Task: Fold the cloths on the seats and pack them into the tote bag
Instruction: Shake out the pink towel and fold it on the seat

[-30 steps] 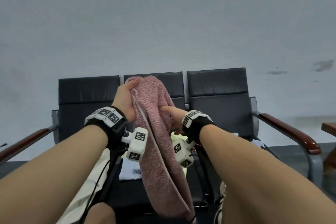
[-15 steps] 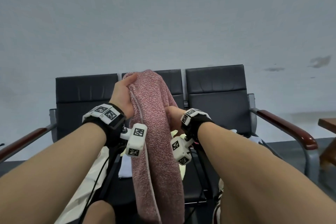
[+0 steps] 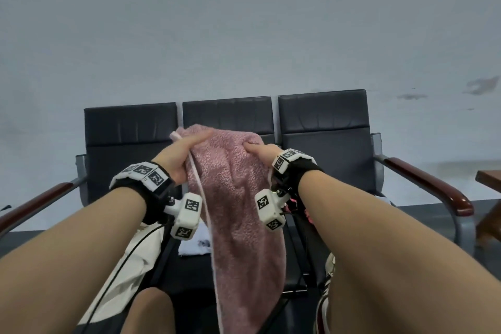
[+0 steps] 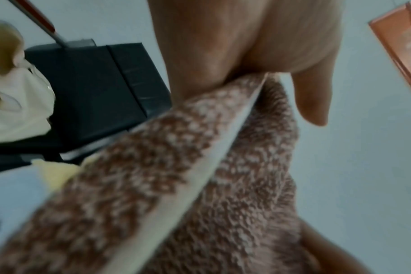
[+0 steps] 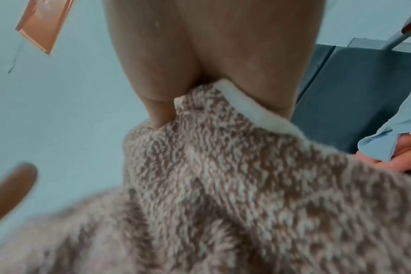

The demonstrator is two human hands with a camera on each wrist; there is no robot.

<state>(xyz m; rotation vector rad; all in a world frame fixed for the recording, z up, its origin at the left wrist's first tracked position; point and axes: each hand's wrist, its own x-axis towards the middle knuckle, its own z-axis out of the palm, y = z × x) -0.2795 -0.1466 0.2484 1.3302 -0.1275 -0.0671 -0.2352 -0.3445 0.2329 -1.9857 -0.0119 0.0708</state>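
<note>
Head view is showing the black seats (image 3: 322, 127) standing behind the pink cloth (image 3: 238, 198), which is hanging in the air, lower end trailing. Left hand (image 3: 176, 160) and right hand (image 3: 261, 153) are each pinching an upper corner. Since both grips are lying close to the pale hem, I judge one corner could be slipping free, leaving the fold crooked.

Seats (image 3: 227, 114): 3, black, joined in one row | wooden armrests (image 3: 428, 187): 2 | pink towel (image 3: 238, 198): 1 | hands: 2, left (image 3: 173, 160), right (image 3: 264, 153) | cream tote bag (image 3: 135, 257): 1 | wrist cameras (image 3: 187, 215): 2
</note>
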